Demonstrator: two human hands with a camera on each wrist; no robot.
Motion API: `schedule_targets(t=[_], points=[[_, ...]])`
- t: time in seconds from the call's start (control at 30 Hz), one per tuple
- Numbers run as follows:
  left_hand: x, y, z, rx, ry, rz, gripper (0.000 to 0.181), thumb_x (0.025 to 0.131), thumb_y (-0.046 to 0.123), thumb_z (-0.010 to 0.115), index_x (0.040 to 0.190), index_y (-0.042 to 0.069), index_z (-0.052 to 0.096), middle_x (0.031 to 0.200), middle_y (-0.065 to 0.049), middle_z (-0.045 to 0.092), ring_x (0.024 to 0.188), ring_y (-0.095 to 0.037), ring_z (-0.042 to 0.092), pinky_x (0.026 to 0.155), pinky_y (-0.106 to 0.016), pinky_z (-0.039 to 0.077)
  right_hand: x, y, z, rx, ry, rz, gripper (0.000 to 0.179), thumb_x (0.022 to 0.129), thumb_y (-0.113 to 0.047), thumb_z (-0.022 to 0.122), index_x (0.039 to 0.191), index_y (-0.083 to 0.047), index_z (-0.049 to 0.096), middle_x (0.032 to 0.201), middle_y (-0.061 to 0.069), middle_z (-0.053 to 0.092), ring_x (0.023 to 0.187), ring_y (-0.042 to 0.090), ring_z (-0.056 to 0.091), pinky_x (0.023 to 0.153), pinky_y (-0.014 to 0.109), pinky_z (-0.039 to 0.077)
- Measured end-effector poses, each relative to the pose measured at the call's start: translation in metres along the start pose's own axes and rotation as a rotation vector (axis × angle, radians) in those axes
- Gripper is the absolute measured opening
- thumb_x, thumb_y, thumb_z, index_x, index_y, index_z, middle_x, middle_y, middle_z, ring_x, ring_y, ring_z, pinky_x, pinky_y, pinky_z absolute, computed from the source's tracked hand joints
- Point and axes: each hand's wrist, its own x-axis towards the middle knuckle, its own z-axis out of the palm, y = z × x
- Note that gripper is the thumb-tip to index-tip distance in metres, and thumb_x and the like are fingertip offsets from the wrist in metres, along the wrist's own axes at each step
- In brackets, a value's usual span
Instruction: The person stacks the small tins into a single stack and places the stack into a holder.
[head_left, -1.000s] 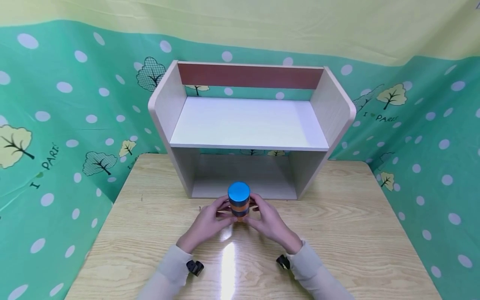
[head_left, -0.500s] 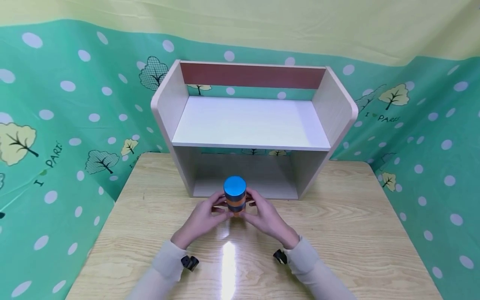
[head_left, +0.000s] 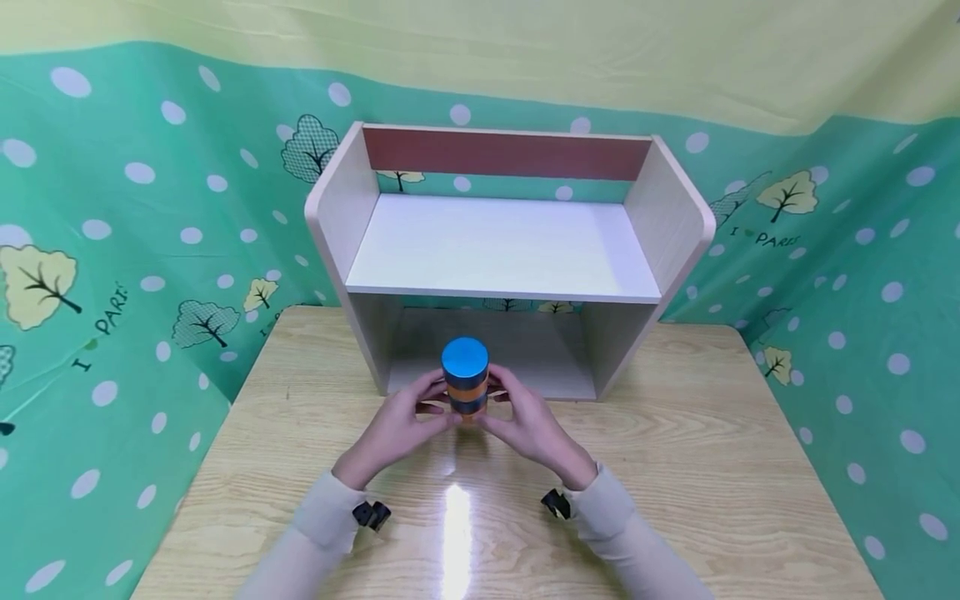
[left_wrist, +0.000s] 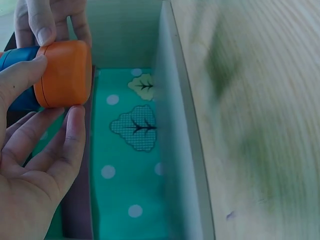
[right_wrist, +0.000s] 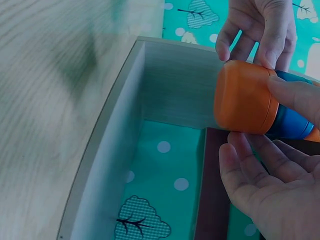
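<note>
Between my hands stands an upright cylinder (head_left: 465,358) with blue and orange bands and a flat blue top. My left hand (head_left: 397,429) grips it from the left, thumb on the near side and fingers behind. From the right, my right hand (head_left: 534,425) holds it the same way. In the left wrist view the orange lower end (left_wrist: 65,75) is rounded, with a thin seam. The right wrist view shows that orange end (right_wrist: 245,97) apart from the tabletop. Its far side is partly hidden by fingers.
A two-level shelf unit (head_left: 495,246) stands at the back of the wooden table (head_left: 720,467), just beyond the cylinder. Upright side panels flank it, and a reddish-brown strip (head_left: 506,152) crosses its back. A green dotted curtain (head_left: 127,250) hangs around the table.
Both hands have moved the cylinder up and slightly left in the head view, towards the shelf's lower opening. Their hold looks the same.
</note>
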Motion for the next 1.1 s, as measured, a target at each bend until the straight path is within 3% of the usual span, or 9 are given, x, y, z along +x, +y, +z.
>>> schedule_targets(t=[0.37,0.67,0.9,1.1], points=[[0.003,0.012,-0.009,0.051,0.012,0.036,0.064,0.088,0.029,0.079,0.145,0.018,0.05,0.137,-0.005,0.06,0.115,-0.02,0.063,0.09,-0.043,0.059,0.006,-0.011,-0.009,-0.002,-0.009,-0.014,0.073,0.087,-0.008,0.08,0.148,-0.01,0.039,0.133,0.006,0.059,0.119,0.019,0.058,0.096,0.037,0.055],[0.005,0.021,-0.015,0.068,0.011,0.095,0.065,0.089,0.028,0.079,0.145,0.02,0.049,0.134,-0.006,0.062,0.112,-0.02,0.065,0.089,-0.037,0.059,0.008,-0.017,-0.014,-0.019,0.011,-0.071,0.075,0.085,-0.008,0.081,0.148,-0.01,0.039,0.133,0.007,0.059,0.118,0.019,0.059,0.094,0.039,0.056],[0.008,0.028,-0.021,0.088,0.024,0.108,0.067,0.088,0.033,0.079,0.146,0.021,0.048,0.133,-0.002,0.063,0.108,-0.014,0.066,0.089,-0.035,0.059,0.014,-0.023,-0.021,-0.007,0.02,-0.092,0.075,0.085,-0.008,0.081,0.148,-0.011,0.039,0.133,0.005,0.059,0.117,0.016,0.059,0.095,0.034,0.056],[0.011,0.034,-0.027,0.084,0.021,0.158,0.065,0.089,0.026,0.079,0.146,0.018,0.048,0.129,-0.006,0.066,0.107,-0.019,0.067,0.087,-0.042,0.06,0.019,-0.03,-0.027,-0.007,0.012,-0.124,0.075,0.085,-0.008,0.081,0.148,-0.011,0.039,0.132,0.006,0.06,0.116,0.015,0.06,0.095,0.032,0.055]])
